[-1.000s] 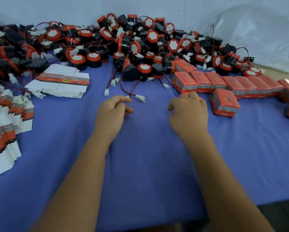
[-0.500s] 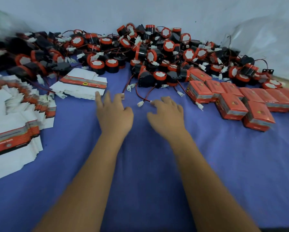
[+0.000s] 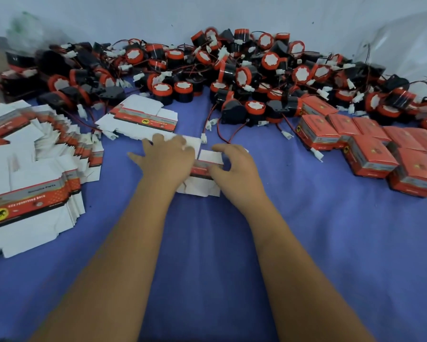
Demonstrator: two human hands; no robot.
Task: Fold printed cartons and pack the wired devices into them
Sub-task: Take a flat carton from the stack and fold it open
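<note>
The left hand (image 3: 169,156) presses a flat carton (image 3: 202,178) with spread fingers. The right hand (image 3: 234,169) pinches its edge, probably to open it for folding.

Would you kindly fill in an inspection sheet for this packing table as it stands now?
Surface: blue cloth covers the table.
Job's things: flat carton under both hands; small carton stack behind; fanned carton blanks at left; folded red boxes at right; heap of wired devices at back.
Clutter: nothing seen.
Grippers: left hand presses on the flat carton, fingers spread; right hand pinches its edge.
Cables: red leads with white plugs trail onto the cloth.
Surroundings: pale wall; clear plastic bag far right.
</note>
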